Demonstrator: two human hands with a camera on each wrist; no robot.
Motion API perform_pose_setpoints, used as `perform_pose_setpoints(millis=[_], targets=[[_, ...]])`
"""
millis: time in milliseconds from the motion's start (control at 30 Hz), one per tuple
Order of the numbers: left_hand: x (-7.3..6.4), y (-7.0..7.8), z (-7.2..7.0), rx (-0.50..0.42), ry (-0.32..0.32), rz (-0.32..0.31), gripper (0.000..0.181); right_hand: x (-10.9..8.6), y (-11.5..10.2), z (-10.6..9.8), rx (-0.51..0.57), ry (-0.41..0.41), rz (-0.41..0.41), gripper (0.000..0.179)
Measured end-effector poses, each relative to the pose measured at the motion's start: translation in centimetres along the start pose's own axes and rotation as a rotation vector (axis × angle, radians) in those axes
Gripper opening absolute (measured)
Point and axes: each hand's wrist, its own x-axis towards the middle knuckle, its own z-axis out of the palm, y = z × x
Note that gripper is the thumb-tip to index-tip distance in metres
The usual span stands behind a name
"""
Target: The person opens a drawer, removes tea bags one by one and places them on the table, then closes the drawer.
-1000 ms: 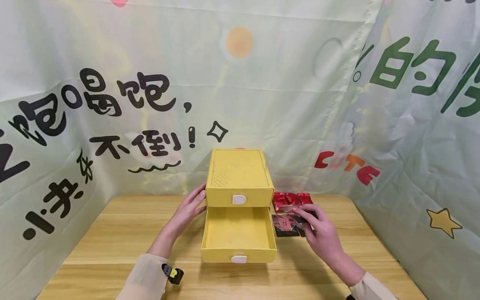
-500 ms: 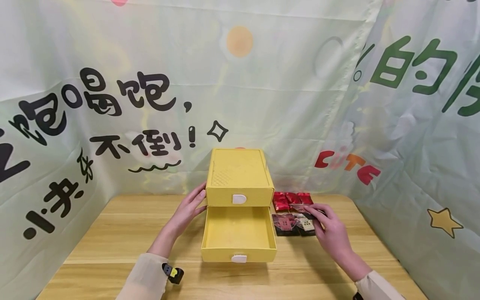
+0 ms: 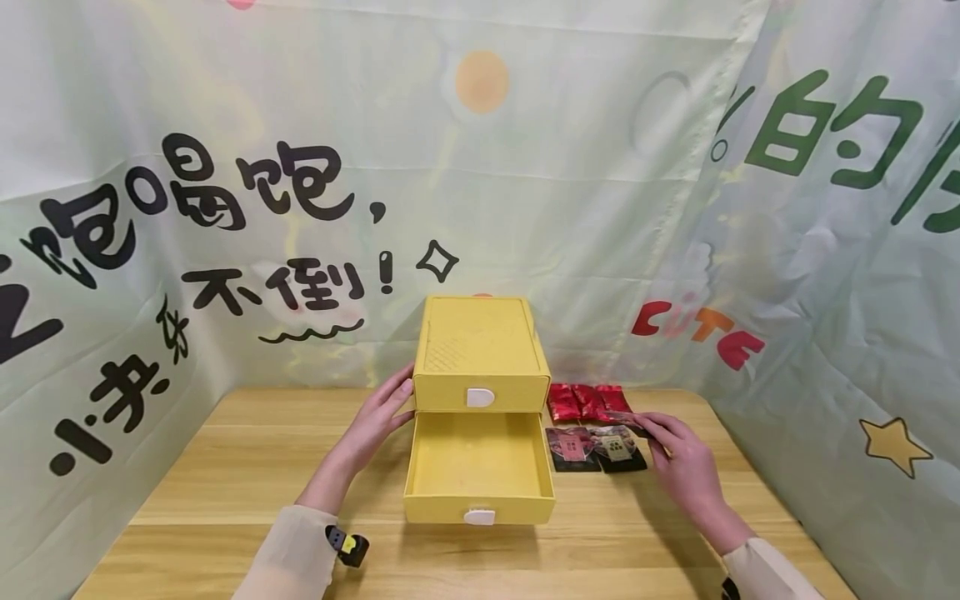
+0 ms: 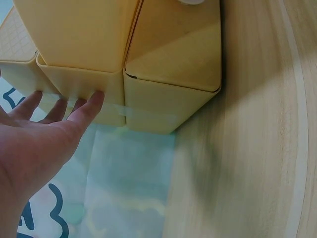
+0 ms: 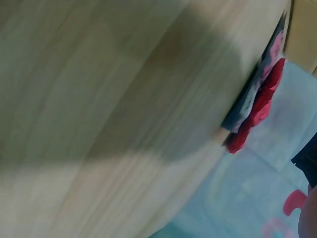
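Note:
My left hand (image 3: 375,429) rests its fingertips on the left side of a yellow drawer box (image 3: 480,337). The left wrist view shows those fingers (image 4: 89,110) extended against the box's side wall. The lower drawer (image 3: 480,508) is pulled out and bare inside; the upper one is closed. To the right of the box, my right hand (image 3: 686,462) pinches a thin dark packet (image 5: 308,161), raised above the table. Just left of it lie a black packet with a pink label (image 3: 572,448) and another with a pale label (image 3: 617,448).
Several shiny red packets (image 3: 564,403) lie in a row behind the black ones. The wooden table (image 3: 225,492) is enclosed by printed cloth (image 3: 585,225) at the back and sides.
My right hand has shifted to the right with the pinched packet, uncovering the pale-labelled packet beneath. The left hand and the drawer box stay put.

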Motion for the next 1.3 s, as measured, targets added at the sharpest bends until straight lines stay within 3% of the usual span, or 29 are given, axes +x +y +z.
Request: perform_pose_setpoints(millis=[367, 600, 767, 1300], targets=[[0.1, 0.0, 0.0, -0.003, 0.0, -0.009, 0.061, -0.8, 2.3, 0.3, -0.025, -0.036, 0.03, 0.049], [0.1, 0.0, -0.1, 0.003, -0.009, 0.003, 0.061, -1.1, 3.6, 0.2, -0.06, -0.114, 0.063, 0.054], [0.1, 0.0, -0.1, -0.007, -0.013, 0.007, 0.061, -1.3, 4.3, 0.2, -0.091, -0.166, 0.09, 0.047], [0.1, -0.1, -0.1, -0.004, 0.0, -0.001, 0.062, -2.7, 6.8, 0.8, -0.135, -0.328, 0.089, 0.043]])
